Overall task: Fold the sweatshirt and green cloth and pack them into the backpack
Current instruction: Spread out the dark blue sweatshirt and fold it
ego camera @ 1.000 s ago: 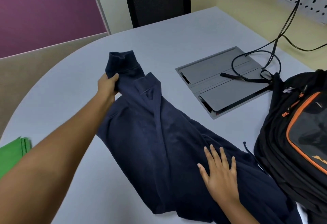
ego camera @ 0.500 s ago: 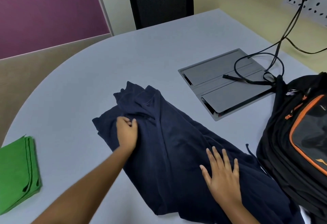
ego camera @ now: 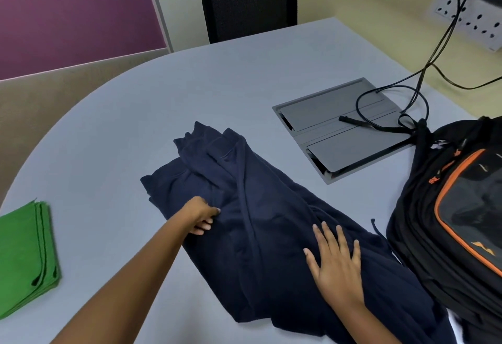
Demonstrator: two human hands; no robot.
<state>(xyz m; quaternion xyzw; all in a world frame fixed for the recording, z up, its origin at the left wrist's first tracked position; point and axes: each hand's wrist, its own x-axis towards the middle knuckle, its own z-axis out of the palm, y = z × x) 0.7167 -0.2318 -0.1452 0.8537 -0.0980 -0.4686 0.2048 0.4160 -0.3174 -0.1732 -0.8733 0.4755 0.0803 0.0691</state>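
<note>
- Softly stacked well to the left of the left hand, the folded green cloth point(ego camera: 25, 256) lies on the rounded grey desk point(ego camera: 108, 132); it looks light and limp, best lifted from under the whole stack so the layers stay together.
- At the sleeve fold, the left hand point(ego camera: 202, 214) has its fingers curled, pinching the fabric of the navy-blue cotton sweatshirt point(ego camera: 244, 208).
- Between and under both hands, the sweatshirt is partly folded and rumpled; it looks thick, floppy and non-slippery, so it should hold a crease if gripped at edges or corners.
- Flat on the garment's lower body, the right hand point(ego camera: 336, 267) has its fingers spread straight, pressing it down.
- Just right of that hand, the black backpack with orange trim point(ego camera: 448, 208) touches the sweatshirt's edge.
</note>
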